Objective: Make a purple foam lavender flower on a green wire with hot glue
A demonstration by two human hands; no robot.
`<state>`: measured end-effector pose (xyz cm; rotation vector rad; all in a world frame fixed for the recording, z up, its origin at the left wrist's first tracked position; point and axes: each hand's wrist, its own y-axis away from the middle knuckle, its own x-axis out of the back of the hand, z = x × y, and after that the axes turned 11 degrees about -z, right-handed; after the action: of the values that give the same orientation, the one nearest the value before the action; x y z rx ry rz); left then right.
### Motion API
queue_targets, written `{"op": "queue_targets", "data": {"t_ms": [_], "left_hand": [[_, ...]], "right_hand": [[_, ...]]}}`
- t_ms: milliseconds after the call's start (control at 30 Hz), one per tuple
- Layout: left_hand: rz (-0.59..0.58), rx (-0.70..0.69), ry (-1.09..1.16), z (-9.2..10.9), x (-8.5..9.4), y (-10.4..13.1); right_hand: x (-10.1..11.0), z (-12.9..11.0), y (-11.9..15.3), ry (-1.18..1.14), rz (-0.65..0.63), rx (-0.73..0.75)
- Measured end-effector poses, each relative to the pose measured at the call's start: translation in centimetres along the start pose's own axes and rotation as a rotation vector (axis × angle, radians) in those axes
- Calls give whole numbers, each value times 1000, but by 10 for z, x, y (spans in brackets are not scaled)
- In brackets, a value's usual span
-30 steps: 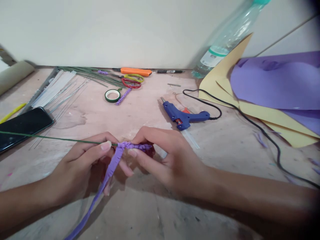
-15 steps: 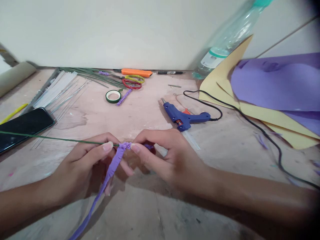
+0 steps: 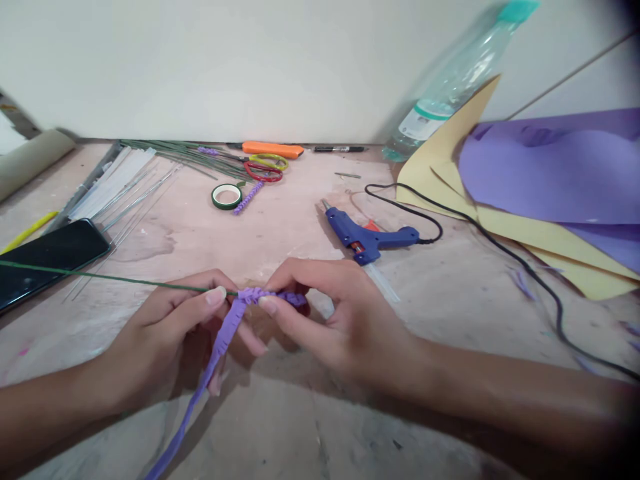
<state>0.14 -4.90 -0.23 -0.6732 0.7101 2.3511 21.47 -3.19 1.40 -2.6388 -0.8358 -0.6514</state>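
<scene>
Between thumb and fingers, my left hand (image 3: 173, 327) pinches a green floral wire (image 3: 125, 278) that runs out to the left edge. A fringed purple foam strip (image 3: 227, 333) is wound around the wire's right end; its loose tail hangs down toward the lower left. My right hand (image 3: 333, 310) is closed on the wound purple part, thumb and forefinger on the coil. The coil's end shows beyond the fingertips, within the curl of the right hand.
A blue glue gun (image 3: 370, 237) with a black cord lies ahead of my right hand. Beyond are green tape (image 3: 227, 197), scissors (image 3: 265, 168), an orange cutter (image 3: 273, 149) and a pen (image 3: 340, 149). A phone (image 3: 55, 260) sits left; a bottle (image 3: 445, 100) and purple sheets (image 3: 550, 170) are right.
My right fingers have shifted slightly on the coil, and more of its wound end shows now. The left hand holds nearly the same place, and the strip's tail has swung a little.
</scene>
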Motion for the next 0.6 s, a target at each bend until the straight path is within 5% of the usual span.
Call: {"op": "queue_targets", "data": {"t_ms": [600], "left_hand": [[-22,6,-5,2,-1,2]], "right_hand": [[2,-3,2,-135,-71,-67]]}}
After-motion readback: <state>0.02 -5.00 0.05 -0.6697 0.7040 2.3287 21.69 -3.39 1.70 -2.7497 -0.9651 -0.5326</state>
